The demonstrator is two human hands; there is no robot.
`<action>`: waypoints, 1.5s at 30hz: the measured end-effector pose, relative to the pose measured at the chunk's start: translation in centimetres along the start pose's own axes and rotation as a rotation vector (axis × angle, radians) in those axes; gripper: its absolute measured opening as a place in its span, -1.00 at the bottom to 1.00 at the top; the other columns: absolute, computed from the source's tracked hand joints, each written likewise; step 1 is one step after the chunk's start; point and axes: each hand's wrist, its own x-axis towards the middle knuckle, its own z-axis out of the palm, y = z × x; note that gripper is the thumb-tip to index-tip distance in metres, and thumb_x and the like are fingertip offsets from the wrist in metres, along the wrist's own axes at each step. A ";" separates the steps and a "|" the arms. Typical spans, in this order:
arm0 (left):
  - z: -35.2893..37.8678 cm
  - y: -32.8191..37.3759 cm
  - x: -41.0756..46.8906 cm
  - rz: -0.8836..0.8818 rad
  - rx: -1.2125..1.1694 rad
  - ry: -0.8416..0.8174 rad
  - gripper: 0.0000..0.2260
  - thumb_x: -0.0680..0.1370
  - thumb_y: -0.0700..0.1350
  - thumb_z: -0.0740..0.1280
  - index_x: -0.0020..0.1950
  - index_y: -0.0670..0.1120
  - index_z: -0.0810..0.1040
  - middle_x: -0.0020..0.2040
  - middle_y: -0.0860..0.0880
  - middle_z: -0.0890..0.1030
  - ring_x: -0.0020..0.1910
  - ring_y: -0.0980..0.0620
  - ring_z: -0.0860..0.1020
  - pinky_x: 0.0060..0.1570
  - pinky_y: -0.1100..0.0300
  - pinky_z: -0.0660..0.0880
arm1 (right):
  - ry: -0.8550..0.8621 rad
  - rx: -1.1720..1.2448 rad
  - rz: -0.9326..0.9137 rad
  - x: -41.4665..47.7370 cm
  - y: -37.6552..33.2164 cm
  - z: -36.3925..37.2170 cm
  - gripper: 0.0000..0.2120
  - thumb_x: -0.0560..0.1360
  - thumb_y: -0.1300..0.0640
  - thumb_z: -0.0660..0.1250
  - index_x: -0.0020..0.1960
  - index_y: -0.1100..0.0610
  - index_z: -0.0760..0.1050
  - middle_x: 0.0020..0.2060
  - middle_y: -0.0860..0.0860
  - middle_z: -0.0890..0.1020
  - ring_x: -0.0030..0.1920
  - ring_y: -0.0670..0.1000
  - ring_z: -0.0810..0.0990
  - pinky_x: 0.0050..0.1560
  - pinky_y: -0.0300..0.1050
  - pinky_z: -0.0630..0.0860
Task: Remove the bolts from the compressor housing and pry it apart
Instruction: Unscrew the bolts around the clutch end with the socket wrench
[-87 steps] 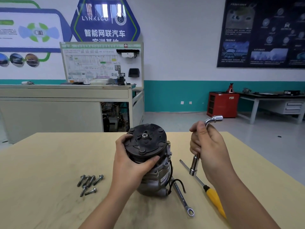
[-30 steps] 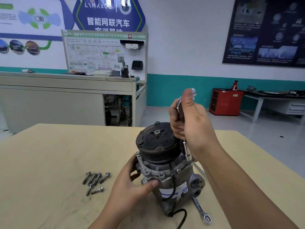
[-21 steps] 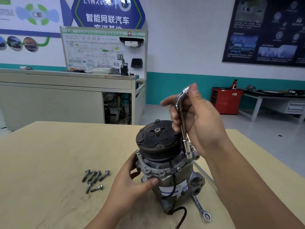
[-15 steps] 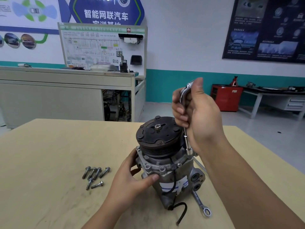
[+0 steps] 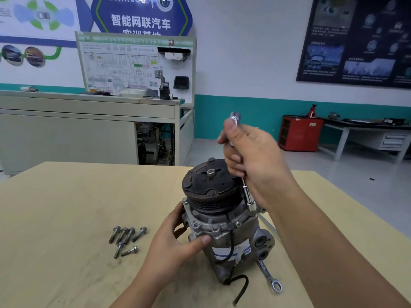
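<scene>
The air-conditioning compressor (image 5: 224, 230) stands on end near the middle of the table (image 5: 66, 207), leaning a little, with its clutch plate (image 5: 206, 183) facing up. The right hand (image 5: 251, 158) is above it, fingers (image 5: 233, 165) curled tight round the upper shaft of an L-shaped socket wrench (image 5: 246, 194). The tool's long axis runs steeply down beside the pulley. Its socket end sits on the housing flange at the far right side, presumably over a bolt head, though the socket hides it. The left hand (image 5: 175, 243) wraps the near left of the flange, thumb pressed on the front, steadying the body. I'd say the turning has to go about that near-upright axis, and the right hand is the one placed for it. Six loose bolts (image 5: 126, 237) lie on the table left of the compressor, and a ring spanner (image 5: 270, 276) lies by its right base.
</scene>
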 end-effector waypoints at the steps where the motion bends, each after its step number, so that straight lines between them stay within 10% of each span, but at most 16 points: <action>1: 0.0 -0.1 0.0 -0.002 0.002 0.003 -0.25 0.12 0.23 0.51 0.27 0.32 0.32 0.24 0.28 0.52 0.22 0.34 0.47 0.15 0.40 0.41 | 0.024 -0.042 -0.047 -0.3 0.3 -0.1 -0.74 0.40 -0.09 0.30 -0.24 0.11 0.43 -0.57 -0.11 0.35 -0.57 -0.14 0.26 -0.56 -0.29 0.22; 9: -0.1 -0.3 0.3 0.010 0.011 -0.014 -0.17 0.12 0.24 0.50 0.35 0.27 0.29 0.27 0.22 0.52 0.21 0.31 0.49 0.17 0.31 0.44 | 0.137 -0.605 -0.221 -2.8 1.4 -1.9 -0.83 0.42 0.17 0.44 -0.19 -0.11 0.54 -0.26 -0.18 0.60 -0.21 -0.19 0.55 -0.16 -0.37 0.47; 20: -0.1 -0.5 0.7 0.104 -0.012 0.004 0.14 -0.07 0.50 0.47 0.43 0.27 0.11 0.38 0.39 0.28 0.32 0.46 0.30 0.22 0.39 0.34 | 0.072 -0.497 -0.161 -2.1 2.2 -2.9 -0.88 0.35 0.06 0.49 -0.21 -0.12 0.57 -0.31 -0.13 0.62 -0.30 -0.20 0.53 -0.20 -0.28 0.48; 24: 0.2 1.4 0.5 0.260 0.049 0.170 -0.21 0.28 0.53 0.25 0.42 0.21 0.26 0.43 0.27 0.33 0.42 0.27 0.28 0.39 0.12 0.24 | -0.051 -0.379 -0.081 -1.6 2.1 -4.1 -0.79 0.31 -0.08 0.42 -0.22 0.07 0.63 -0.18 -0.03 0.61 -0.10 -0.06 0.59 -0.04 -0.18 0.49; 28: 0.8 6.3 1.8 0.550 0.228 0.318 -0.73 0.52 0.12 0.20 0.20 0.18 0.51 0.27 0.27 0.51 0.30 0.26 0.44 0.24 0.42 0.31 | -0.180 -0.355 -0.062 -1.6 1.9 -4.8 -0.88 0.46 0.09 0.36 -0.18 -0.04 0.66 -0.15 -0.09 0.64 -0.04 -0.13 0.61 -0.04 -0.34 0.46; 40: 1.8 12.4 6.5 0.388 -0.207 -0.335 -0.86 0.49 -0.10 0.34 -0.04 -0.02 0.69 0.01 -0.03 0.70 0.07 0.02 0.64 0.00 0.26 0.53 | -0.203 -0.325 -0.053 -1.5 2.5 -5.5 -0.80 0.28 -0.04 0.44 -0.21 0.07 0.65 -0.13 0.02 0.67 -0.04 0.08 0.64 0.04 0.13 0.53; 45: 1.7 11.8 6.7 0.357 -0.292 -0.442 -0.84 0.49 -0.09 0.34 0.01 0.02 0.67 -0.01 -0.04 0.70 0.04 0.02 0.65 -0.02 0.26 0.54 | -0.241 -0.216 -0.030 -1.4 3.0 -5.9 -0.86 0.37 0.11 0.38 -0.09 -0.01 0.64 -0.19 -0.11 0.69 -0.09 -0.12 0.66 -0.12 -0.32 0.52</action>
